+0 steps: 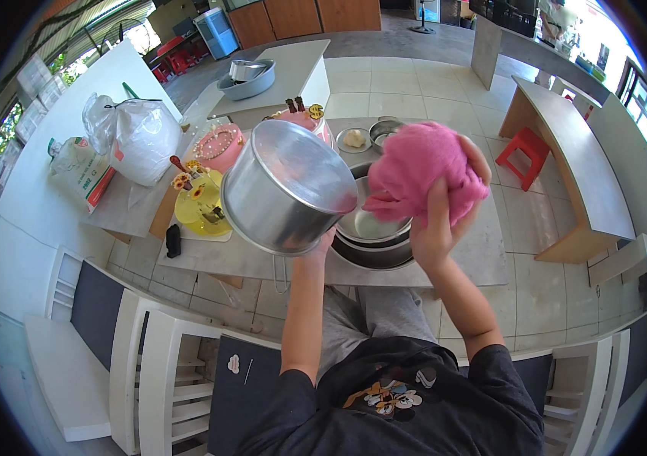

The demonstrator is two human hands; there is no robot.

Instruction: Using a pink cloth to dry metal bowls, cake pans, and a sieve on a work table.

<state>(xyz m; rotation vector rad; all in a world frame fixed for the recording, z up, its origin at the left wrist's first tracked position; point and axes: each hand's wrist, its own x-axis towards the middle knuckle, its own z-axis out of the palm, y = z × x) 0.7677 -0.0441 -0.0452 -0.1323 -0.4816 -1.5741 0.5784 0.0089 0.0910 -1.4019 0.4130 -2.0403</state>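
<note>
My left hand [325,242] grips a silver metal pot [282,182] from its lower right side. The pot is lifted above the table and tilted, its flat bottom turned up; most of that hand's fingers are hidden by it. In my right hand [437,235] is a bunched pink cloth [422,171], held up to the right of the pot and apart from it. Below the cloth, nested steel pots [377,257] stand on the grey table [460,262], partly covered from view. A thin wire handle [280,275] hangs beneath the lifted pot.
Decorated cakes, one yellow [200,204] and one pink [219,147], stand left of the pot. A smaller pot [386,131] and a plate with a pale lump [355,139] lie behind. Plastic bags [145,140] are farther left; a red stool [524,157] stands right.
</note>
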